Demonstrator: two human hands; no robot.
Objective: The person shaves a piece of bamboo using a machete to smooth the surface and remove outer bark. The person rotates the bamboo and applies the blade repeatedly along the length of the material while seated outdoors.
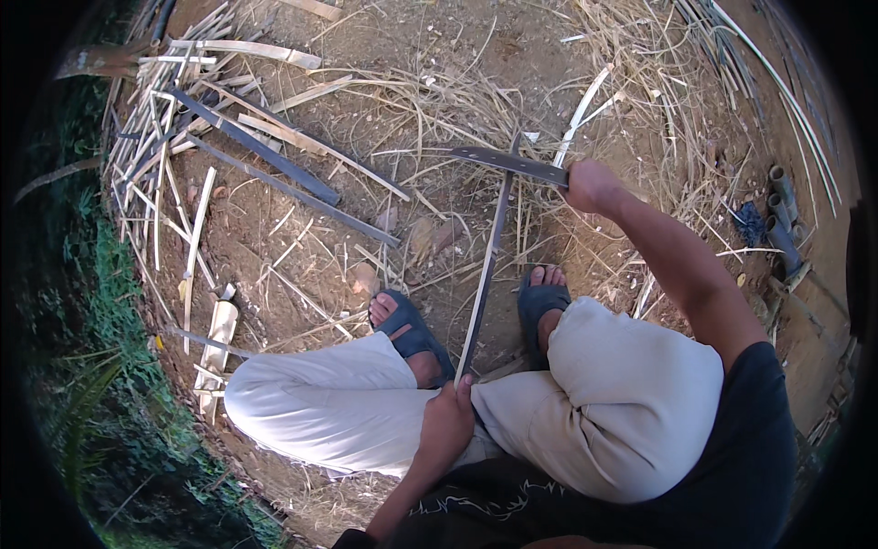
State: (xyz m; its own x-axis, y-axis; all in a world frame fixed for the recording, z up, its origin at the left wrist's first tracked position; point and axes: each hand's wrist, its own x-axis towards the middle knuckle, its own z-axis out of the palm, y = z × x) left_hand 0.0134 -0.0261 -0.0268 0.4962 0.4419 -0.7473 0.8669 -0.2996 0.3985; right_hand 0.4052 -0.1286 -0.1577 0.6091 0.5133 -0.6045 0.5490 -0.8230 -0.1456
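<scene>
My left hand (447,423) is closed round the near end of a long, narrow bamboo strip (487,265), close to my lap. The strip slants away from me between my two sandalled feet, dark along one face and pale along its edge. My right hand (594,188), stretched out ahead, is wrapped round a machete (508,163), its handle hidden in the fist. The dark, broad blade points left and crosses over the strip near its far end. Whether blade and strip touch, I cannot tell.
Split bamboo pieces (261,146) lie heaped at the left, and thin shavings (457,101) cover the dirt ahead. Cut bamboo tubes (782,206) lie at the right, with long poles (718,55) beyond. Green plants (91,339) border the ground at far left.
</scene>
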